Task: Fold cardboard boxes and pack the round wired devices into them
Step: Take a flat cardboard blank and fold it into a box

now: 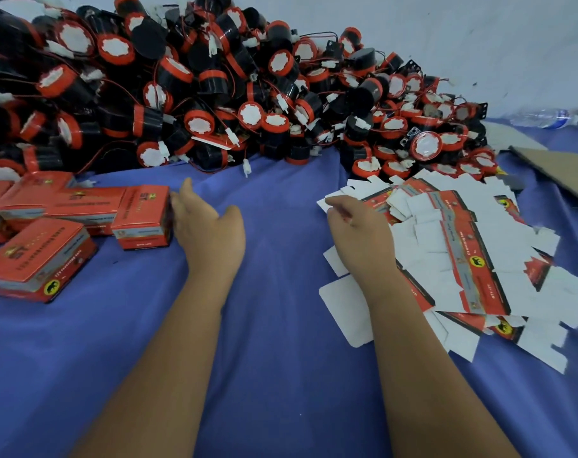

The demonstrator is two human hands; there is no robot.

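Note:
A big heap of round black-and-red wired devices (214, 87) fills the back of the blue cloth. Several folded red boxes (43, 252) lie at the left. My left hand (205, 226) is open, fingers straight, touching the right side of the nearest folded box (142, 216). A pile of flat, unfolded red-and-white box blanks (472, 256) lies at the right. My right hand (357, 226) rests on the pile's left edge, its fingers curled and pinching a white flap of a flat box blank (330, 197).
The blue cloth (281, 292) covers the work surface between my arms. A brown cardboard sheet (558, 170) lies at the far right. A clear plastic bottle (552, 118) lies on its side behind it, against the pale wall.

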